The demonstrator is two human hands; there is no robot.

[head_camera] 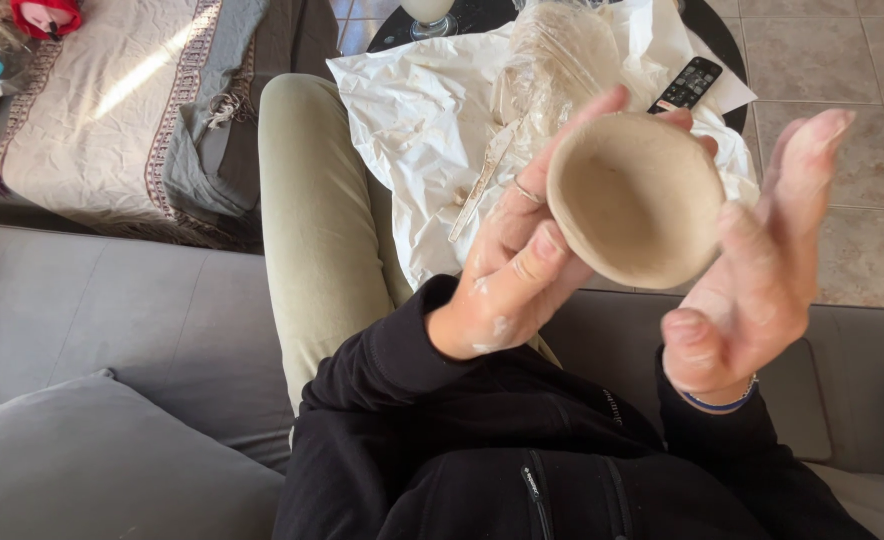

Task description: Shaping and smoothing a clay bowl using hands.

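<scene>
Clearly the small clay bowl point(637, 198) is soft, unfired stuff: pale, matte, with a thick uneven rim, so I judge it light but easy to dent or warp, and a little slick where it is damp. It sits tilted, its mouth toward me, held up in the air over my lap, nearer than the round dark desk point(722, 45). My left hand point(517, 265) cradles it from the left, fingers curled behind the wall and thumb lying along the near rim, a closed but gentle grip on the bowl. My right hand point(757, 270) stands spread on the right, palm flat against the outer wall, fingers straight and pointing far; it presses rather than grasps. Best hold, I think, is under the base and along the thick wall, never pinching the rim. Beyond lie crumpled white paper point(412, 130), a clear plastic bag point(552, 55) and a black remote point(689, 83).
</scene>
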